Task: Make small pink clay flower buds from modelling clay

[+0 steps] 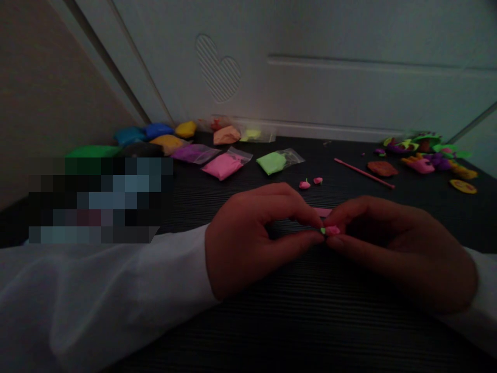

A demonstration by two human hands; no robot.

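A small pink clay rosebud (333, 230) with a bit of green at its left end is held up between both my hands. My left hand (256, 233) pinches the green end between thumb and fingertips. From the other side, my right hand (411, 254) grips the pink part with thumb and forefinger. Behind the fingertips lies a flat pink strip (322, 212), partly hidden. Two similar small pink buds, one bud (305, 185) and another bud (318, 181), rest on the dark table just beyond my hands.
Pink clay (223, 165), light green clay (272, 162) and several other coloured packs line the back left. A thin pink stick (365, 173) and a reddish-brown lump (382, 168) lie right, near colourful clay figures (423, 165). A white panel (330, 88) stands behind. Pixelation covers the left.
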